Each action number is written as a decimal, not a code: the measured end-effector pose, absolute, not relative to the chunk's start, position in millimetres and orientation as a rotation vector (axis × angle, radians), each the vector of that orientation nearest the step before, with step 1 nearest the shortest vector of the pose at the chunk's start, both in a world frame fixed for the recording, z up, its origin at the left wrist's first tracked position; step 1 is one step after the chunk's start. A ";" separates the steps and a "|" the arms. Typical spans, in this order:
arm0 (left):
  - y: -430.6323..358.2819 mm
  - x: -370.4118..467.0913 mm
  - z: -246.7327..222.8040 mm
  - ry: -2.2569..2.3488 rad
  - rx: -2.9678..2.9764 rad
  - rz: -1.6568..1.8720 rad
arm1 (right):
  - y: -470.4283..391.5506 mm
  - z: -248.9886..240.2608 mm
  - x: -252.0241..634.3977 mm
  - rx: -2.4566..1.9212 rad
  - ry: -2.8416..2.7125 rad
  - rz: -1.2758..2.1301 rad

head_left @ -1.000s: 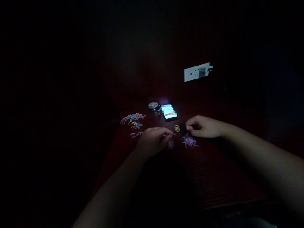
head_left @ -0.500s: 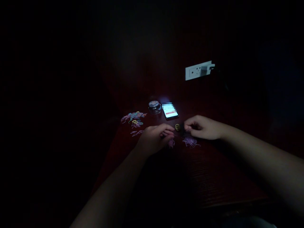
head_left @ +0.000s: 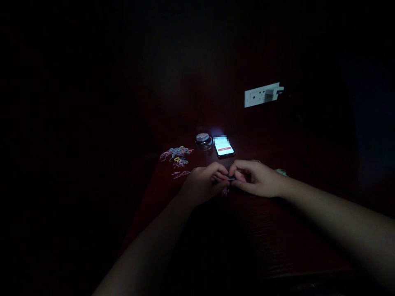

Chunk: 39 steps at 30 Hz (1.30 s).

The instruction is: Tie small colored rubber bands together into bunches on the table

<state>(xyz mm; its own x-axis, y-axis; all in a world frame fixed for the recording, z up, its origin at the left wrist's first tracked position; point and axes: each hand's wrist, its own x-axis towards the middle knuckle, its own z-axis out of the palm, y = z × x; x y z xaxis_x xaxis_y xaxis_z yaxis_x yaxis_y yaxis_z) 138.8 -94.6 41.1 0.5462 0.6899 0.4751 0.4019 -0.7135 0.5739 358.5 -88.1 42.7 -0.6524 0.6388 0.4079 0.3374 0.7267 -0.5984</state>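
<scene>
My left hand (head_left: 205, 181) and my right hand (head_left: 254, 176) meet fingertip to fingertip above the dark red table, both closed in a pinch. A thin pale rubber band (head_left: 231, 179) shows between the fingertips, partly hidden by them. Just below the fingers lies a small pile of pink-purple rubber bands (head_left: 225, 191), mostly covered. Left of my left hand are a few loose purple bands (head_left: 180, 174) and a larger mixed heap of coloured bands (head_left: 177, 153). Pale green bands (head_left: 280, 172) peek out behind my right wrist.
A lit phone (head_left: 224, 147) lies beyond my hands, beside a small round clear jar with a patterned lid (head_left: 203, 141). On the wall is a white socket plate (head_left: 262, 95) with a plug in it. Most of the surroundings are very dark.
My right hand has moved left and nearer, closing the gap to my left hand. It now covers the yellow bands and the purple pile. The view has shifted slightly.
</scene>
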 end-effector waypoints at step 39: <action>-69.1 103.6 39.7 1.460 2.655 0.878 | -58.0 46.6 391.7 -1.076 -2.417 0.794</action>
<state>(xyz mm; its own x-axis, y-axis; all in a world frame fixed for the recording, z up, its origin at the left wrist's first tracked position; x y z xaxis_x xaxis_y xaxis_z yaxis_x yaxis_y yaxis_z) 103.6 -69.1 39.7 0.4165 0.7752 0.4749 0.7828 -0.5715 0.2462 391.7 -58.0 46.6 -0.6363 0.7639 0.1075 0.5513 0.5478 -0.6293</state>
